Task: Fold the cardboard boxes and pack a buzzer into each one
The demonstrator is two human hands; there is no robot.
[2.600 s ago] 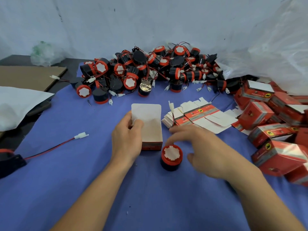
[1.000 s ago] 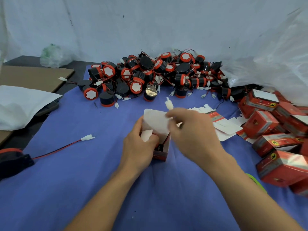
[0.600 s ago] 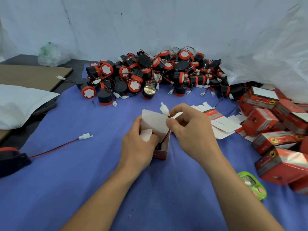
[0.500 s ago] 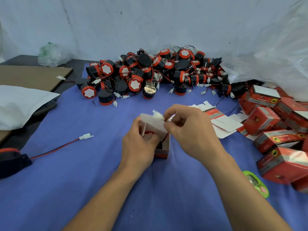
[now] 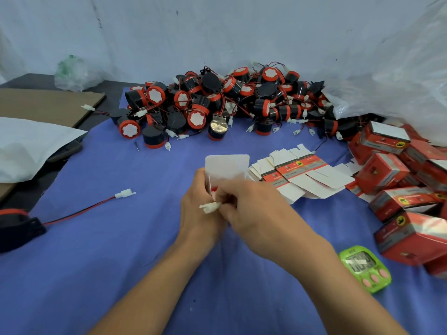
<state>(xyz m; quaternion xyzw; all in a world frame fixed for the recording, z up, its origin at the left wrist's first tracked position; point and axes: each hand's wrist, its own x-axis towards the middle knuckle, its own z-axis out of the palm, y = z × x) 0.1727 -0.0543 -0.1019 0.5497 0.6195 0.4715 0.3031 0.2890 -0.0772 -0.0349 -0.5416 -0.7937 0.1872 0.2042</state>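
A small cardboard box [image 5: 227, 166] stands at the middle of the blue cloth with its white lid flap raised. My left hand [image 5: 198, 209] grips its left side. Over the box opening, my right hand [image 5: 254, 213] pinches the white wire connector [image 5: 210, 207] of a buzzer. The buzzer body is hidden behind my hands. A pile of loose black and red buzzers [image 5: 217, 105] lies at the back. Flat unfolded boxes [image 5: 297, 175] lie just right of the held box. Folded red boxes [image 5: 396, 180] are heaped at the right.
One buzzer [image 5: 14, 226] lies at the left edge, its red wire ending in a white plug [image 5: 124, 193]. A green timer [image 5: 365, 268] sits near the right forearm. White bags [image 5: 26, 146] and brown cardboard [image 5: 48, 105] lie at the left; a clear plastic sheet [image 5: 399, 76] at the back right.
The buzzer that stood on the cloth has gone into the box. My right hand has brought the white connector from above the lid flap down to the box opening; the flap stands upright again.
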